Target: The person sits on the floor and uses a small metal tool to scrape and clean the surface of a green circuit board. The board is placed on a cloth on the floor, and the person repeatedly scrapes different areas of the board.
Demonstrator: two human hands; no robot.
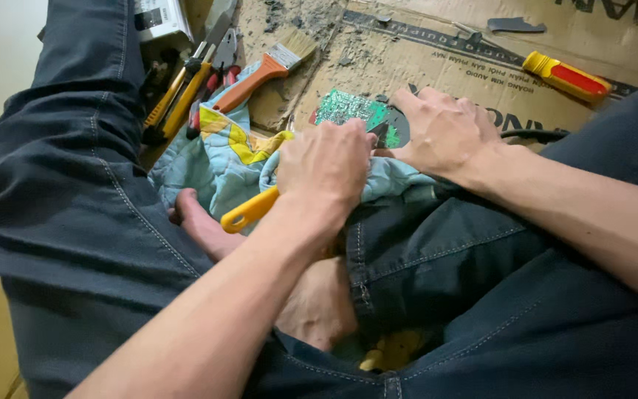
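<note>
My left hand (pixel 324 171) is closed around a tool with a yellow handle (pixel 249 212); its working end is hidden under the fingers. My right hand (pixel 444 133) presses on a green circuit board (pixel 348 108) and holds it at its right edge. The board rests on a light blue patterned cloth (pixel 223 151) that lies over my lap. Both hands sit close together above the cloth, nearly touching.
A paintbrush with an orange handle (pixel 260 74), yellow-handled pliers (pixel 179 92) and red-handled cutters (pixel 212 85) lie at the upper left. A red and yellow screwdriver (pixel 566 76) lies on dusty cardboard (pixel 422 52) at the upper right. My legs in dark jeans (pixel 75 185) frame both sides.
</note>
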